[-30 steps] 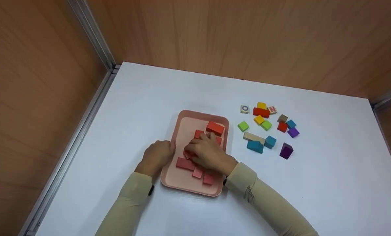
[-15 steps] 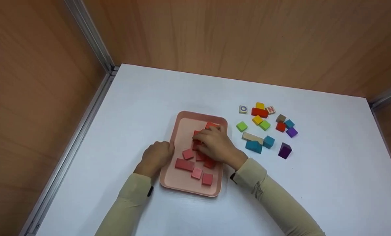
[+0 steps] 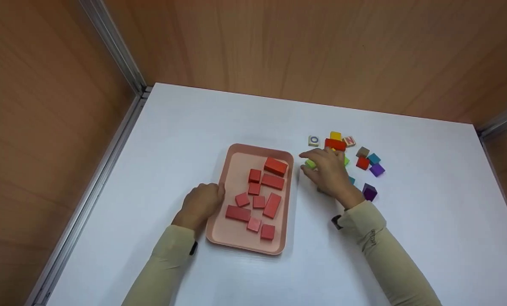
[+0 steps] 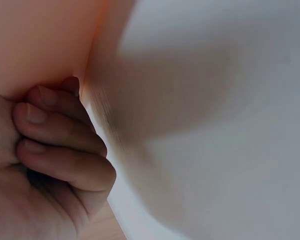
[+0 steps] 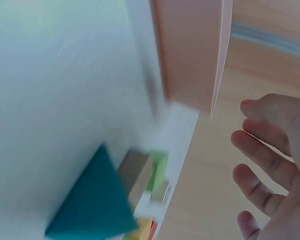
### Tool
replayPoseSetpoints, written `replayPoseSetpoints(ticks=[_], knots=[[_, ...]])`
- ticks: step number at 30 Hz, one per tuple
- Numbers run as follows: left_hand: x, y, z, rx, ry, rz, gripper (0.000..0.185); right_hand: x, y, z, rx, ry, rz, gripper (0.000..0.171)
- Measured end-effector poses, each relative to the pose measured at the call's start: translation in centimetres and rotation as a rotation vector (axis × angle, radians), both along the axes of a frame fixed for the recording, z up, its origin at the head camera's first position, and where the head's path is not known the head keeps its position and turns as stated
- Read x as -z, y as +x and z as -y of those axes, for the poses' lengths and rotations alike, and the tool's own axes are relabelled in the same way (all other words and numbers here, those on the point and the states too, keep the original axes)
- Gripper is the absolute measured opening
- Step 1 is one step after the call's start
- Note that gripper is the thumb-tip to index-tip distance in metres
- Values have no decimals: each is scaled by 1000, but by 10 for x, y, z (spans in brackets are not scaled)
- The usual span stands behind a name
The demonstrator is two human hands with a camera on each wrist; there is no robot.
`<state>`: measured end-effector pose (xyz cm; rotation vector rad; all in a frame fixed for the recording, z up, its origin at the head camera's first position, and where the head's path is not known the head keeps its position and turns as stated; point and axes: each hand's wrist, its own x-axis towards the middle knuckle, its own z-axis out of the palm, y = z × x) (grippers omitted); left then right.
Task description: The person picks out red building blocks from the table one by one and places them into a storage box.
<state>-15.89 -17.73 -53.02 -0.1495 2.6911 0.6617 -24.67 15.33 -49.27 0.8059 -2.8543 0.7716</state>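
Observation:
My left hand (image 3: 201,203) grips the left rim of the pink tray (image 3: 232,170), its fingers curled in the left wrist view. Inside the tray lie several red and pink blocks, among them a thick red block (image 3: 275,166) at the far end and a dark pink bar (image 3: 237,213) lower down. To the tray's right my right hand (image 3: 328,172) hovers over loose blocks, thumb and fingers spread with nothing between them. Its fingertips overlap a lime green block (image 3: 310,163) in the head view. Below the hand in the right wrist view is a teal triangular block (image 5: 95,200).
Around the right hand lie a white block with an O (image 3: 314,140), a yellow block (image 3: 335,135), a red block (image 3: 335,145) and a purple cube (image 3: 377,170). A dark purple block (image 3: 369,192) is nearer. Wooden panels (image 3: 304,51) border the white table (image 3: 185,114).
My right hand has left the blocks in the tray and moved right, over the loose coloured blocks, its fingers now spread. The left hand keeps its hold on the tray.

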Motion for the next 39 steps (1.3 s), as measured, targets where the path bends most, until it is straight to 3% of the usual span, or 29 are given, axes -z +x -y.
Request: replayPoseSetpoints(ticks=[8,13,26,31,39], knots=[[-2,0,1,-17,15,19,50,2,-14,-55,251,48,79,34],[-2,0,1,-21,29,22,50,7,-19,-83,333,80,138,38],[-1,1,-1,-17,12,1,51,21,-26,-130,373,92,193,41],[-1,1,0,-30,23,23,51,29,-28,-136,390,97,217,48],[0,0,1,-16,8,19,53,37,-33,-137,409,110,195,45]])
